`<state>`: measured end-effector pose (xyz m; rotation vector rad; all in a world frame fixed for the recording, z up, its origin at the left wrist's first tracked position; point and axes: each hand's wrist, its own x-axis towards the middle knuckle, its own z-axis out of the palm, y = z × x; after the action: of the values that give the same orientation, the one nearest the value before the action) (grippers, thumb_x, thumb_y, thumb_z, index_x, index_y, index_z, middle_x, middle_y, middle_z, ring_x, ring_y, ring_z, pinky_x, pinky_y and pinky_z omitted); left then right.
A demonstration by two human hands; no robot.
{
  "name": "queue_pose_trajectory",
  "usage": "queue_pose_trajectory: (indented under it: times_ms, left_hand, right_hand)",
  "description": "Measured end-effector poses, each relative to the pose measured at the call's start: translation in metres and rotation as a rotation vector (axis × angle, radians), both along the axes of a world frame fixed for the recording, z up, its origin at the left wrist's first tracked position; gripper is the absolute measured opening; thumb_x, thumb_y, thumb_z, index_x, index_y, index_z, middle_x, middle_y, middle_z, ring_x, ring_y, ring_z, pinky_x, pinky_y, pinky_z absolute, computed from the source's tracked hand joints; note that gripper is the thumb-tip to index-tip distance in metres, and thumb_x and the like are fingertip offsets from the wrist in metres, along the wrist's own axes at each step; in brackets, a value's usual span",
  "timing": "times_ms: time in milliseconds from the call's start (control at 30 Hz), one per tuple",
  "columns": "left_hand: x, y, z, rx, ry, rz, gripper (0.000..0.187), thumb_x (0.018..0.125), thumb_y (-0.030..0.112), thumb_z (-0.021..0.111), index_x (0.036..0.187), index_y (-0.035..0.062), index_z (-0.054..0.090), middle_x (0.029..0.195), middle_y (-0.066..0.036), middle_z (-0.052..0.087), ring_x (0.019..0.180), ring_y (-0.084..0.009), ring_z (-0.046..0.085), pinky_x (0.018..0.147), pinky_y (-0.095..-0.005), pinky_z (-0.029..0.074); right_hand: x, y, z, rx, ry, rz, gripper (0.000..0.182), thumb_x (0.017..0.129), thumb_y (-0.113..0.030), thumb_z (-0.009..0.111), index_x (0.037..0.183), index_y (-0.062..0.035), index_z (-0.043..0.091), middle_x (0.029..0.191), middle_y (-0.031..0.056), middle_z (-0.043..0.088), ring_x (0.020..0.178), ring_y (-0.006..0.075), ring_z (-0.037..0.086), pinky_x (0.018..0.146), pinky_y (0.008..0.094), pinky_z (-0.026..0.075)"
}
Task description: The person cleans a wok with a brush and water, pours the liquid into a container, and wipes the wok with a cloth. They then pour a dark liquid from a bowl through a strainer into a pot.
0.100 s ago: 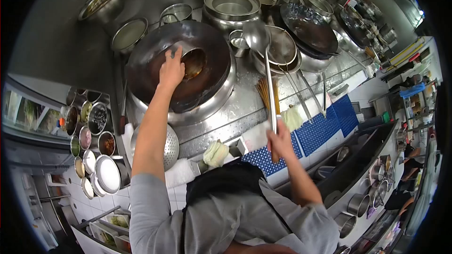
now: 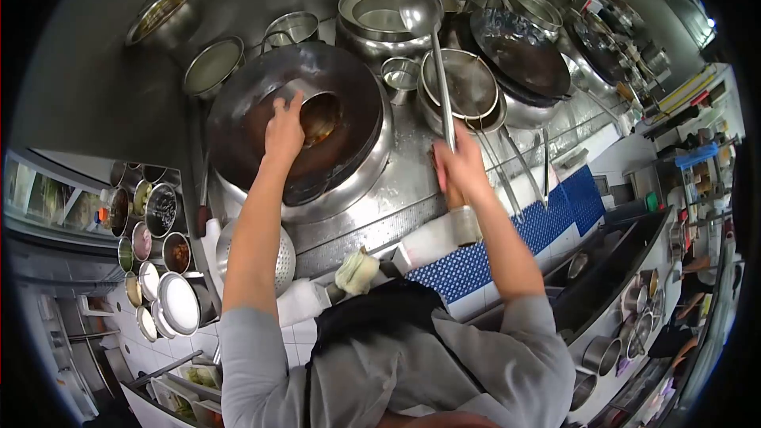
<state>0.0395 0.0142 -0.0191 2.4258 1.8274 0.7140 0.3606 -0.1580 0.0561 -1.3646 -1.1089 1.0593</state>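
Observation:
My left hand grips the side of a metal pot that lies tilted inside a large dark wok. The pot's opening shows a brownish inside. My right hand is closed round the handle of a long metal ladle, whose bowl is raised near the back pots. Under the right hand is a bamboo brush, largely covered by the fingers. Just beyond that hand, a round strainer rests on a pot.
A second wok sits at the back right. A perforated skimmer and a crumpled cloth lie near the front edge. Bowls of ingredients, one holding white contents, stand at the left. Blue patterned cloth covers part of the front.
My right hand has moved up and toward the stove, and the ladle's bowl has risen with it. My left hand and the pot have shifted slightly.

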Motion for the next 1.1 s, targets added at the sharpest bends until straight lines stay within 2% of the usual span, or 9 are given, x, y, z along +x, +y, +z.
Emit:
queue_pose_trajectory:
  times_ms: [67,200,400,467,533,700,800,933,1100]
  left_hand:
    - [-0.005,-0.006,0.004,0.002,-0.012,0.035,0.062,0.084,-0.007,0.055,0.143,0.0128,0.049,0.132,-0.029,0.047,0.091,-0.0471,0.067,0.084,-0.0518,0.056]
    - [-0.011,-0.018,0.017,-0.072,0.073,0.151,0.066,0.084,-0.007,0.054,0.145,0.0169,0.049,0.125,-0.026,0.049,0.089,-0.0447,0.068,0.082,-0.0504,0.057]
    - [-0.020,-0.019,0.010,-0.005,0.070,0.231,0.065,0.085,-0.004,0.056,0.145,0.0191,0.049,0.125,-0.023,0.050,0.085,-0.0430,0.068,0.078,-0.0508,0.057]
    - [-0.024,-0.022,0.006,0.013,0.098,0.217,0.064,0.085,-0.002,0.057,0.144,0.0193,0.049,0.125,-0.023,0.051,0.084,-0.0437,0.068,0.076,-0.0512,0.057]
    - [-0.027,-0.019,0.003,0.032,0.067,0.184,0.057,0.089,0.004,0.058,0.144,0.0194,0.049,0.124,-0.023,0.052,0.082,-0.0445,0.068,0.073,-0.0518,0.058]
    - [-0.024,-0.007,-0.006,0.025,0.062,0.253,0.045,0.096,0.013,0.053,0.141,0.0117,0.051,0.122,-0.025,0.058,0.084,-0.0455,0.068,0.076,-0.0527,0.057]
    - [-0.044,0.017,-0.021,0.120,-0.062,0.354,0.040,0.091,0.014,0.057,0.131,0.0101,0.061,0.120,-0.026,0.063,0.089,-0.0466,0.068,0.082,-0.0531,0.056]
    - [-0.061,0.018,0.000,-0.498,-0.606,0.660,0.030,0.083,0.012,0.057,0.104,-0.0012,0.073,0.105,-0.027,0.071,0.084,-0.0364,0.074,0.078,-0.0455,0.057]
    - [-0.068,0.024,-0.028,-0.498,-0.892,0.704,0.031,0.081,0.012,0.059,0.102,-0.0073,0.072,0.095,-0.021,0.073,0.070,-0.0255,0.075,0.063,-0.0353,0.060]
  right_hand:
    - [0.000,0.108,0.024,0.027,-0.007,0.000,0.008,0.090,-0.001,0.055,0.097,0.0012,0.056,0.059,0.0071,0.054,0.038,0.0196,0.052,0.033,0.0327,0.039]
    - [0.004,0.295,0.055,-0.058,-0.051,0.082,0.018,0.089,-0.008,0.059,0.074,-0.0009,0.056,0.055,0.0098,0.056,0.043,0.0218,0.056,0.039,0.0372,0.043]
    - [0.024,0.311,0.053,-0.108,0.824,0.549,0.020,0.095,-0.012,0.057,0.079,-0.0010,0.061,0.060,0.0064,0.056,0.047,0.0174,0.054,0.041,0.0316,0.046]
    - [0.046,0.282,0.047,-0.264,0.940,0.333,0.013,0.095,-0.009,0.058,0.087,0.0009,0.060,0.063,0.0055,0.055,0.045,0.0155,0.053,0.039,0.0304,0.045]
    - [0.059,0.262,0.046,-0.185,0.202,0.134,0.008,0.094,-0.005,0.058,0.092,0.0025,0.059,0.067,0.0056,0.056,0.045,0.0147,0.053,0.039,0.0293,0.045]
    - [0.081,0.301,-0.002,-0.117,-0.744,0.129,0.014,0.089,-0.004,0.060,0.077,0.0016,0.056,0.059,0.0069,0.054,0.042,0.0202,0.053,0.042,0.0338,0.044]
    - [0.067,0.302,0.025,-0.357,-0.479,0.233,0.020,0.089,-0.004,0.060,0.070,-0.0015,0.055,0.057,0.0049,0.052,0.046,0.0190,0.055,0.043,0.0330,0.045]
    - [0.092,0.321,0.011,-0.484,0.919,0.213,0.013,0.102,-0.006,0.052,0.102,0.0066,0.050,0.067,-0.0009,0.046,0.050,0.0059,0.043,0.040,0.0170,0.034]
    - [0.088,0.262,0.057,-0.514,1.168,0.401,0.032,0.103,-0.009,0.047,0.123,0.0147,0.038,0.073,0.0043,0.048,0.054,0.0119,0.048,0.041,0.0246,0.041]
